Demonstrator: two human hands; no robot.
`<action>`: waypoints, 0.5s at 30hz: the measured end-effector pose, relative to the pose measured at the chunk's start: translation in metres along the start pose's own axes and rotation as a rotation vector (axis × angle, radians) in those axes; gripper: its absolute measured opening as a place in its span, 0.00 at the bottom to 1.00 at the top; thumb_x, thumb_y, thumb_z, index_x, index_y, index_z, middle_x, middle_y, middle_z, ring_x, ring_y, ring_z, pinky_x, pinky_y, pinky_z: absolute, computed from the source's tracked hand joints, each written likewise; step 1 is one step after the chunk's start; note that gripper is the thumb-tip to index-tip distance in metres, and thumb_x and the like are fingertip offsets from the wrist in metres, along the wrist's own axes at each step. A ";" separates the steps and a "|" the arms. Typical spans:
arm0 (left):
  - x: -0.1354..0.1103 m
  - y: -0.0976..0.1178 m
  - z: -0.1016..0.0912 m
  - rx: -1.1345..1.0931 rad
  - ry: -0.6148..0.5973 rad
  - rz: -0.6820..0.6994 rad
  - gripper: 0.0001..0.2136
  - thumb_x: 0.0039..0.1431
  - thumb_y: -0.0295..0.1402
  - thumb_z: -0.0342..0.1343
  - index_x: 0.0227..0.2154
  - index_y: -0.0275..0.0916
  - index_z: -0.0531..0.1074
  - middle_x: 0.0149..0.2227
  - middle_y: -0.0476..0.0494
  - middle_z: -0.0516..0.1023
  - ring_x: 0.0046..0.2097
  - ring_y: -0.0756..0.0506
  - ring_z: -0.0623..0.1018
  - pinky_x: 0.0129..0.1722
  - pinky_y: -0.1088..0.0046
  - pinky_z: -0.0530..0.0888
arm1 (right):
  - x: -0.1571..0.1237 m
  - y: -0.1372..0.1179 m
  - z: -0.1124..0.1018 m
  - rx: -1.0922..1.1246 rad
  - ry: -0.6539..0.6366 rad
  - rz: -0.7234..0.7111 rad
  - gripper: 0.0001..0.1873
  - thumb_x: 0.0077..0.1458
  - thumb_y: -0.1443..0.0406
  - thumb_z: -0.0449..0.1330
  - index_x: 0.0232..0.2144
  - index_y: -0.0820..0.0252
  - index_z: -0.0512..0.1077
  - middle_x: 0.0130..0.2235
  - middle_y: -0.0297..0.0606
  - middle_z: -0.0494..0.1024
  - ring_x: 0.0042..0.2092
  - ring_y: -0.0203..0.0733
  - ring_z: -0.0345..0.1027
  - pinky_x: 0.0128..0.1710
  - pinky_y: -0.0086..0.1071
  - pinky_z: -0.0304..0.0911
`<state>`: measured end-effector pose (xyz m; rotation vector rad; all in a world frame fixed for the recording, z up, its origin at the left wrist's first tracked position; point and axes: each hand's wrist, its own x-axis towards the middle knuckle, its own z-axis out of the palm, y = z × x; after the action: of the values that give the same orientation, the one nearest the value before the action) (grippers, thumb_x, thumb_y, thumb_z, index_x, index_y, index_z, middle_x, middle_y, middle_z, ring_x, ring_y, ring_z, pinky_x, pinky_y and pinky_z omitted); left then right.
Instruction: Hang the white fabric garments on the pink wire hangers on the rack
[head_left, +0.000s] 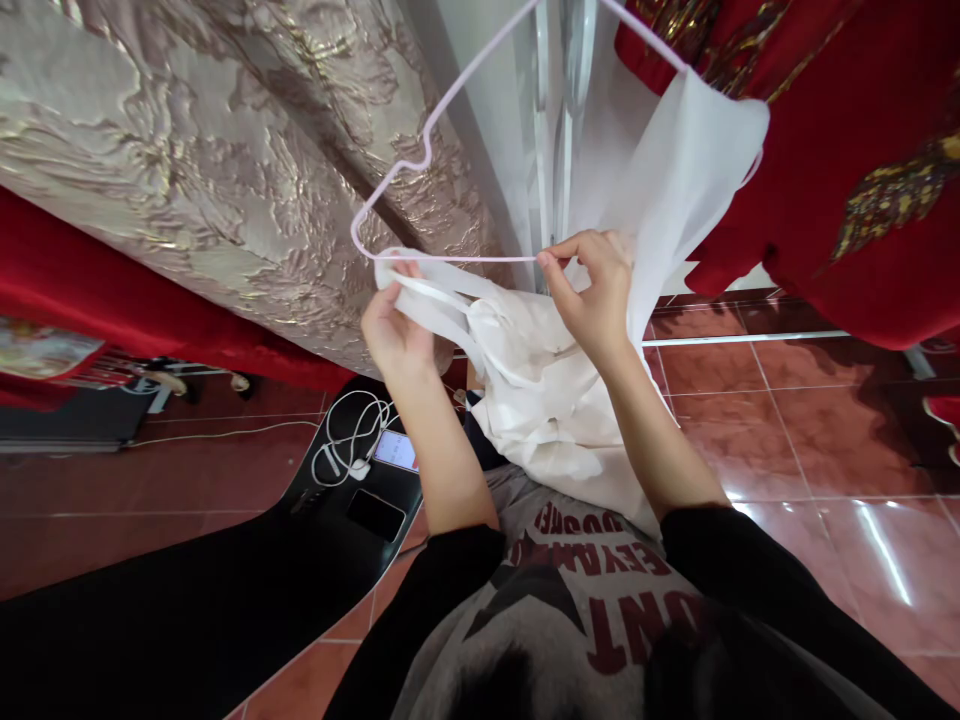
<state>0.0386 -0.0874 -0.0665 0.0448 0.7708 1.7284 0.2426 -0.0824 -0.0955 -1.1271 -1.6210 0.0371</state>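
Observation:
A thin pink clothes hanger [459, 259] hangs in front of me, its top cut off by the upper edge of the view. My right hand [596, 285] pinches the hanger's bottom bar between thumb and fingertips. Over the hanger's right shoulder drapes part of a sheer white garment [555, 390], and its bulk falls in folds towards my lap. Near the hanger's left corner, my left hand [401, 325] has its fingers closed on the garment's strap-like edge. That edge loops around the fingertips, partly hiding them.
Cream brocade fabric [225, 180] hangs at left, and red gold-trimmed garments [847, 190] hang at right. White metal poles [559, 120] stand behind the hanger. On a black seat [247, 590] lie a lit phone [395, 450], a dark phone [376, 515] and a coiled white cable [349, 440].

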 end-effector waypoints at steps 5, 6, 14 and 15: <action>-0.032 -0.045 0.013 0.051 -0.304 -0.055 0.17 0.64 0.13 0.42 0.30 0.35 0.72 0.30 0.47 0.75 0.31 0.53 0.77 0.39 0.80 0.77 | -0.001 -0.009 0.005 0.038 0.016 0.003 0.18 0.68 0.52 0.54 0.33 0.58 0.73 0.34 0.36 0.76 0.39 0.38 0.65 0.48 0.40 0.58; -0.040 -0.051 0.017 0.085 -0.319 -0.074 0.17 0.65 0.14 0.42 0.28 0.35 0.72 0.30 0.46 0.74 0.28 0.54 0.75 0.35 0.81 0.75 | -0.001 -0.012 0.004 0.036 0.006 0.008 0.18 0.68 0.53 0.54 0.34 0.58 0.74 0.34 0.35 0.76 0.40 0.38 0.65 0.49 0.40 0.58; -0.059 -0.051 0.024 0.195 -0.271 -0.088 0.17 0.73 0.21 0.46 0.30 0.37 0.75 0.38 0.44 0.79 0.25 0.55 0.72 0.23 0.84 0.69 | -0.009 -0.025 -0.006 0.088 -0.066 -0.052 0.11 0.69 0.61 0.52 0.45 0.53 0.74 0.42 0.34 0.78 0.47 0.40 0.69 0.54 0.42 0.59; -0.059 -0.050 0.023 0.171 -0.296 -0.091 0.18 0.73 0.20 0.45 0.30 0.37 0.76 0.38 0.44 0.79 0.26 0.55 0.73 0.25 0.85 0.70 | -0.010 -0.025 -0.006 0.089 -0.072 -0.058 0.11 0.68 0.61 0.53 0.46 0.53 0.74 0.43 0.34 0.78 0.48 0.40 0.69 0.55 0.42 0.59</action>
<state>0.1096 -0.1239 -0.0534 0.3686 0.6869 1.5226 0.2308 -0.1053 -0.0867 -1.0201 -1.6982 0.1125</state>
